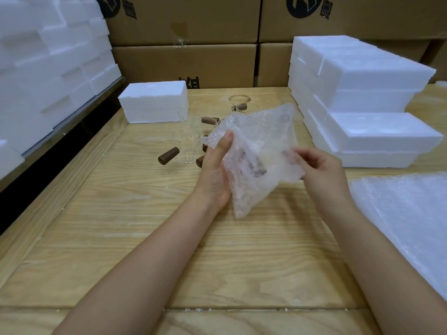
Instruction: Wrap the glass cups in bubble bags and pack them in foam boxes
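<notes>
The left hand [215, 165] grips a crumpled, translucent white bubble bag [258, 146] along its left side: the thumb presses on the front near the top corner, and the other fingers are hidden behind the plastic. The right hand [321, 170] pinches the bag's right edge between curled fingers and thumb. The bag is held up above the pale wooden table [145, 238], between the two hands, with its lower corner hanging down. A dark brown shape [257, 166] shows dimly through the bubbles near the middle; what it is cannot be made out clearly.

Just behind the bag, several clear glass cups with brown cylindrical handles [187, 139] sit clustered on the table, some partly hidden by the bag and the left hand. Beyond them to the left lies a closed white rectangular foam box [154, 102]. To the right rises a stepped stack of white foam boxes [362, 93], and in front of it, at the table's right edge, lies a flat pile of bubble bags [411, 213]. More white foam blocks [48, 56] are stacked at the left, and brown cardboard cartons [183, 64] line the back.
</notes>
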Demonstrator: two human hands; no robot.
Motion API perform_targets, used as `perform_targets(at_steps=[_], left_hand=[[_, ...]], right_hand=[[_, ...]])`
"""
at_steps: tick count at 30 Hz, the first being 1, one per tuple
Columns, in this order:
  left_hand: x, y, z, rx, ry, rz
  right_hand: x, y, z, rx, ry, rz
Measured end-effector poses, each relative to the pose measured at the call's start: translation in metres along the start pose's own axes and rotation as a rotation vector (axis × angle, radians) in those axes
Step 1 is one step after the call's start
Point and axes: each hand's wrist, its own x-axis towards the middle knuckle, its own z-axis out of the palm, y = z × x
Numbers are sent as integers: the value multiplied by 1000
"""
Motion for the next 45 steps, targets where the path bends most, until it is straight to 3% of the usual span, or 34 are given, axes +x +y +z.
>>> perform_targets(at_steps=[3,5,9,12,14,20,23,25,29,30,33,36,45], left_hand=[[-1,0,-3,27,6,-26],[-1,-1,-4,31,35,-49],[3,-2,-7,33,100,-54],[5,-5,-9,64,115,-62],[6,-6,-7,68,122,-68],[1,-6,-7,109,135,-63],[0,-10,-8,42,77,-55],[0,-11,-9,-19,69,-59],[1,-11,-11,-58,50,-68],[1,-11,-11,-39,27,-66],[-2,-9,-12,27,-66,-62],[-1,-6,-14,112,-27,-55],[2,-2,-23,345,33,-113]], right_hand=[[5,-2,-8,105,164,-30],[6,-5,-13,138,183,-105],[-5,-14,-22,64,-276,-377],[-9,-11,-16,-270,-361,-438],[-7,-9,-15,-275,-261,-403],[6,-16,-37,181,285,-317],[8,-13,-34,293,375,-221],[8,-15,-24,475,310,-91],[-3,-9,-1,543,-177,94],[-6,-6,5,542,-220,132],[-1,-5,11,537,-80,161],[12,-8,7,520,31,128],[21,-16,15,422,-28,-5]])
